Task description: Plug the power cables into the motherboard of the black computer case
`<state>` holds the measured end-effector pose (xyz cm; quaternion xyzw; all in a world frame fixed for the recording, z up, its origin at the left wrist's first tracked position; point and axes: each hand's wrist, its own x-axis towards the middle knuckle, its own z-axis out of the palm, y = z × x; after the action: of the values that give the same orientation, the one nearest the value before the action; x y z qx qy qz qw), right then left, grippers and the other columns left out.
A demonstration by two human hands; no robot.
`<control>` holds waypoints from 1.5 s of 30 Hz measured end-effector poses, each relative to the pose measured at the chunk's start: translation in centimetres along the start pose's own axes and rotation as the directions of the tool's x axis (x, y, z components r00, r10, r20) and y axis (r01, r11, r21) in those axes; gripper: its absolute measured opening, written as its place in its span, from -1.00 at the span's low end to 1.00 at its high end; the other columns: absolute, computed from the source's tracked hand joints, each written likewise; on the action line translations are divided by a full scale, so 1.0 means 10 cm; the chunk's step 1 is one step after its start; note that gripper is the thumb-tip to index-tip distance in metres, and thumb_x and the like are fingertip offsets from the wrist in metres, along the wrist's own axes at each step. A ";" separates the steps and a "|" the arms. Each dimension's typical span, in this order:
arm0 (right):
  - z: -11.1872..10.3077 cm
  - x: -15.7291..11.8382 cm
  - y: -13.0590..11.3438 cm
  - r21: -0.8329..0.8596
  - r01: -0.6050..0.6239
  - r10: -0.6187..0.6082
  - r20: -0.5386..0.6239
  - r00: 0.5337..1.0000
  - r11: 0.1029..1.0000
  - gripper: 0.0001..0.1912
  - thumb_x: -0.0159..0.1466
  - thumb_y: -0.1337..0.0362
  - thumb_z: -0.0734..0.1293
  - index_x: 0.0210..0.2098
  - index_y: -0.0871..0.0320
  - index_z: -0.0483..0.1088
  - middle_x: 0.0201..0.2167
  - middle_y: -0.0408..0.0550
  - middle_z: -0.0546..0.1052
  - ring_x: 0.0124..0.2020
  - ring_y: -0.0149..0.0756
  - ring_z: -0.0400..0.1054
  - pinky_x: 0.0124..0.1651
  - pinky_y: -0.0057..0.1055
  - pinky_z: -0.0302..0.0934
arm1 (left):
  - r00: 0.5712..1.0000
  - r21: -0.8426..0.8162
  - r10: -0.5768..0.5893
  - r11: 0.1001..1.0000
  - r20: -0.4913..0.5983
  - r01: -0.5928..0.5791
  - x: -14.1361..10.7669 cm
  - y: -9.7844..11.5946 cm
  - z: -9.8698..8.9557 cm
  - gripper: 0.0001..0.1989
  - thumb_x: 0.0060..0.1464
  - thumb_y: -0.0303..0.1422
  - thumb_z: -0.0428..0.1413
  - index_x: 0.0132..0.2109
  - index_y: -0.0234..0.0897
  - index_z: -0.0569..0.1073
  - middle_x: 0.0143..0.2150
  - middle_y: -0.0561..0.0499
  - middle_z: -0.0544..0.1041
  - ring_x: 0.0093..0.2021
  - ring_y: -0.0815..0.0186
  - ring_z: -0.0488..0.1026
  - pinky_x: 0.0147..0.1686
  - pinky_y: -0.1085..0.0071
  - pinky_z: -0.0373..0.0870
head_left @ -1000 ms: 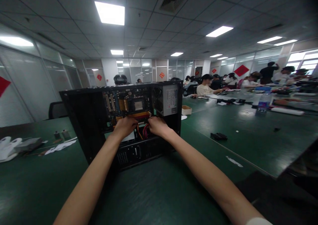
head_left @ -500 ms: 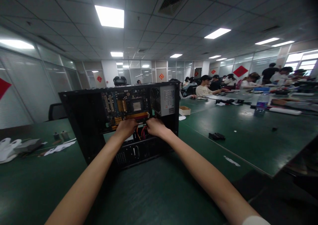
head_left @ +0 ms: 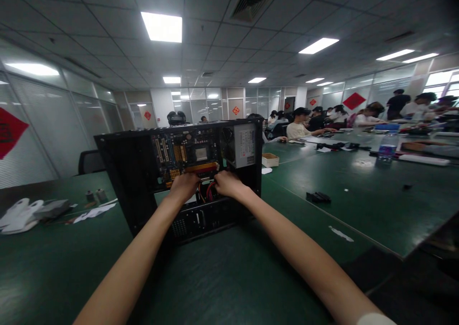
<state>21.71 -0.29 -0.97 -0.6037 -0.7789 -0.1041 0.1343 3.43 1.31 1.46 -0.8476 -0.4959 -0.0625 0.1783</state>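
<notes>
A black computer case (head_left: 122, 181) stands with its side off on the green table, its inside facing me. Within it, the motherboard (head_left: 168, 145) carries a square silver processor (head_left: 201, 154) and yellow and orange slots. The power supply (head_left: 245, 145) with its fan sits at the upper right. My left hand (head_left: 185, 186) is closed at the board's lower edge, fingertips turned in. Opposite it, my right hand (head_left: 228, 184) is closed too, knuckles up. Red and orange wires (head_left: 210, 192) hang between the two. My fingertips are mostly hidden, so what they grip cannot be made out.
On the green table (head_left: 222, 282) lie a grey block (head_left: 53, 210) and paper at left. To the right are a small box (head_left: 270, 160), a black plastic part (head_left: 318, 197) and a water bottle (head_left: 387, 148). Several people sit along the far tables.
The whole view has shifted slightly, so the case and table things appear a little further right. Both hands stay closed at the same spot inside the case.
</notes>
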 end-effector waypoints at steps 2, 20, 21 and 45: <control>0.00 0.00 0.00 -0.002 0.001 -0.001 0.000 1.000 1.000 -0.69 0.28 0.33 0.22 -0.09 0.25 0.53 -0.09 0.26 0.58 -0.07 -0.02 0.51 -0.08 -0.28 0.35 | 1.000 -0.001 0.001 1.000 -0.001 -0.001 0.01 -0.01 0.01 -0.66 0.28 -0.36 -0.04 0.03 -0.14 0.59 0.00 -0.15 0.60 0.00 0.09 0.53 -0.10 0.30 0.42; 0.00 0.00 0.00 -0.005 0.029 -0.029 0.016 0.999 1.000 -0.70 0.30 0.30 0.22 -0.10 0.24 0.53 -0.08 0.26 0.57 -0.08 -0.03 0.51 -0.11 -0.30 0.35 | 0.998 0.052 -0.049 0.998 0.027 0.047 0.05 0.08 -0.02 -0.65 0.26 -0.39 -0.06 -0.04 -0.34 0.61 -0.05 -0.33 0.59 -0.02 -0.08 0.55 -0.10 0.10 0.46; 0.00 -0.01 0.01 -0.004 0.035 -0.035 0.019 0.999 0.999 -0.70 0.30 0.31 0.22 -0.09 0.23 0.53 -0.08 0.25 0.57 -0.08 -0.04 0.51 -0.11 -0.30 0.35 | 0.999 0.051 -0.048 0.998 0.022 0.047 0.05 0.08 -0.02 -0.65 0.26 -0.40 -0.05 -0.04 -0.34 0.60 -0.05 -0.33 0.59 -0.03 -0.09 0.55 -0.11 0.09 0.46; -0.01 0.07 -0.04 -0.105 0.315 -0.322 -0.067 0.944 0.943 -0.73 0.38 0.40 0.13 -0.05 0.21 0.42 0.00 0.12 0.40 -0.14 -0.19 0.45 -0.14 -0.35 0.26 | 0.997 0.021 -0.073 0.997 -0.025 0.074 0.07 0.06 0.07 -0.66 0.22 -0.44 -0.05 -0.07 -0.43 0.60 -0.09 -0.35 0.61 -0.07 -0.07 0.56 -0.13 0.14 0.47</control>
<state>21.15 0.25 -0.65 -0.4706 -0.8543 -0.1855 0.1198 4.26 1.87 0.90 -0.8260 -0.5250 -0.0738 0.1914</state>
